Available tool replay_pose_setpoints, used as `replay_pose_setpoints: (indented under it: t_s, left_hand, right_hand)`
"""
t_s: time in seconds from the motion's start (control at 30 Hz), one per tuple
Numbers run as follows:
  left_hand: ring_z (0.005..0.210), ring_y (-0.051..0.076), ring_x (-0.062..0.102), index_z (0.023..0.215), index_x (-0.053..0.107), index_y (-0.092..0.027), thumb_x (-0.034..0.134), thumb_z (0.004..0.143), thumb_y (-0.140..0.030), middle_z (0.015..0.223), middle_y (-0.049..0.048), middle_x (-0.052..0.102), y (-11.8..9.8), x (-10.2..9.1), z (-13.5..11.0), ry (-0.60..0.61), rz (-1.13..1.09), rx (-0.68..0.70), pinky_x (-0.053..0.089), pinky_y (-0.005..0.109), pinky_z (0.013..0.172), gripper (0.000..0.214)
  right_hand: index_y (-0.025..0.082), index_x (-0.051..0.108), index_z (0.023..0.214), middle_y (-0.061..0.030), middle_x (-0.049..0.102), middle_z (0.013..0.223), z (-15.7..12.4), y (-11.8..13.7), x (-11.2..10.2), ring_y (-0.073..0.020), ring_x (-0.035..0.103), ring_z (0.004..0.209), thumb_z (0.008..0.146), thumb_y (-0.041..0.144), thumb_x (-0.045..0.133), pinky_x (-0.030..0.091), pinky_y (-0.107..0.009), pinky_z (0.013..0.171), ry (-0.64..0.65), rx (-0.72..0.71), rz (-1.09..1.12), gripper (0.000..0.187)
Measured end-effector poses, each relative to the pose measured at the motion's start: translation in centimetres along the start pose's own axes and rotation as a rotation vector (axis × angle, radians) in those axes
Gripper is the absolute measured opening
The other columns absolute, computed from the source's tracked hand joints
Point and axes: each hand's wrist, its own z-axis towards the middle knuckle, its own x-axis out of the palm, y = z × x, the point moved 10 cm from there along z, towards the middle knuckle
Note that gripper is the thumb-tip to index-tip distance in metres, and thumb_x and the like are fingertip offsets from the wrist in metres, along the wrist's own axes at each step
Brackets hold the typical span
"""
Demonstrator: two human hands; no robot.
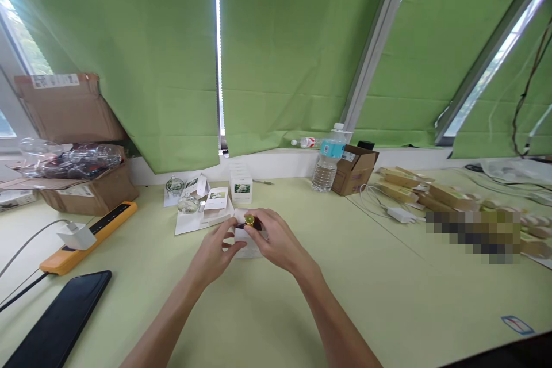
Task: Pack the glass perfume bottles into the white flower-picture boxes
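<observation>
A small white box (246,250) stands on the table between my two hands, its top side toward the back. My left hand (216,252) is closed on the box's left side, thumb in front and fingers behind. A round gold cap (249,220) shows at the box's top, with something dark around it. My right hand (278,240) pinches at this gold cap, thumb in front and fingers at its right. What lies below the cap is hidden by the box and fingers. Just behind are opened white cartons (215,198) with a flower picture and a clear glass bottle (188,203).
Upright white boxes (242,191) stand in a row behind my hands. A water bottle (325,167) and a cardboard box (354,169) are at the back right. Leftward lie an orange power strip (116,220) and a black phone (64,316). Long yellowish boxes (452,195) lie far right.
</observation>
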Motion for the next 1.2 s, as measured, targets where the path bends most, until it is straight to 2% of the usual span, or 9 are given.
replay_pose_setpoints:
  t_s: [0.1,0.5,0.73,0.9,1.07,1.2]
  left_hand:
    - [0.094,0.021,0.063,0.121,0.048,-0.029,0.056,0.084,-0.038,0.120,0.0054,0.057,0.1,0.0,0.0,0.001,0.008,-0.012,0.059,0.033,0.072,0.038]
    - [0.094,0.021,0.063,0.120,0.049,-0.029,0.055,0.085,-0.037,0.115,0.0044,0.058,-0.2,0.0,0.0,0.017,0.009,-0.019,0.058,0.034,0.074,0.036]
    - [0.094,0.020,0.063,0.118,0.049,-0.031,0.057,0.084,-0.035,0.119,0.0030,0.057,-0.1,0.0,-0.1,0.012,0.011,-0.025,0.058,0.032,0.074,0.035]
    - [0.094,0.019,0.063,0.119,0.049,-0.031,0.057,0.085,-0.036,0.117,0.0027,0.057,0.0,0.0,-0.1,0.009,0.012,-0.021,0.058,0.031,0.074,0.036]
    - [0.093,0.019,0.063,0.118,0.049,-0.030,0.056,0.085,-0.036,0.119,0.0032,0.057,-0.1,0.1,-0.1,0.011,-0.001,-0.013,0.058,0.030,0.073,0.034]
    - [0.092,0.019,0.063,0.119,0.049,-0.030,0.055,0.085,-0.037,0.117,0.0040,0.059,-0.2,0.1,-0.1,0.011,0.005,-0.016,0.058,0.030,0.072,0.035]
  right_hand:
    - [0.026,0.054,0.108,-0.0025,0.063,0.098,-0.1,0.0,-0.1,-0.0201,0.055,0.092,0.089,0.023,0.049,0.043,-0.033,0.080,0.001,0.014,-0.010,0.019]
    - [0.023,0.057,0.096,-0.0036,0.061,0.092,-0.2,0.1,0.2,-0.0185,0.056,0.082,0.086,0.018,0.050,0.044,-0.031,0.073,0.011,-0.017,-0.070,0.013]
    - [0.021,0.059,0.095,-0.0051,0.062,0.093,-0.2,0.1,0.6,-0.0206,0.056,0.090,0.086,0.016,0.050,0.043,-0.035,0.083,0.030,-0.040,-0.104,0.013]
    - [0.023,0.056,0.107,-0.0053,0.063,0.103,-0.4,0.0,0.2,-0.0217,0.055,0.098,0.085,0.019,0.053,0.044,-0.036,0.085,0.018,-0.007,-0.074,0.023]
    - [0.021,0.061,0.093,-0.0042,0.067,0.090,-0.3,0.5,0.8,-0.0206,0.057,0.091,0.087,0.021,0.051,0.042,-0.037,0.086,0.042,-0.066,-0.126,0.011]
    - [0.018,0.064,0.085,-0.0060,0.068,0.082,-0.2,0.4,1.6,-0.0222,0.056,0.090,0.087,0.024,0.054,0.040,-0.037,0.084,0.031,-0.090,-0.237,0.012]
